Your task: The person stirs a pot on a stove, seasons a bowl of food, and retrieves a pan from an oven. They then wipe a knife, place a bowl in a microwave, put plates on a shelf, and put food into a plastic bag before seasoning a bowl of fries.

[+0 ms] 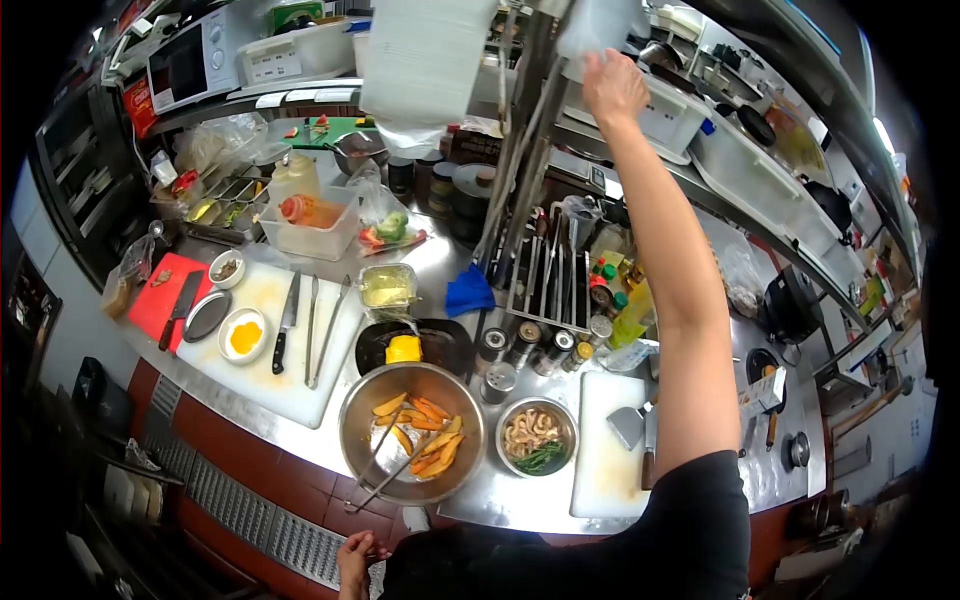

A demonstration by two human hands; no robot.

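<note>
My right hand is raised to the upper shelf, its fingers closed on a translucent whitish plastic container, whose top runs out of view. Low at the front, my left hand hangs below the counter edge. Its fingers are loosely bent, with nothing visible in them. Nearest to it is a large steel mixing bowl of orange and yellow wedges, with tongs leaning inside. To the right, a smaller steel bowl holds shrimp and green vegetables.
White cutting boards lie on both sides; the left one carries a knife and tongs. Spice shakers and a utensil rack stand behind the bowls. A metal shelf crosses above, holding plastic tubs.
</note>
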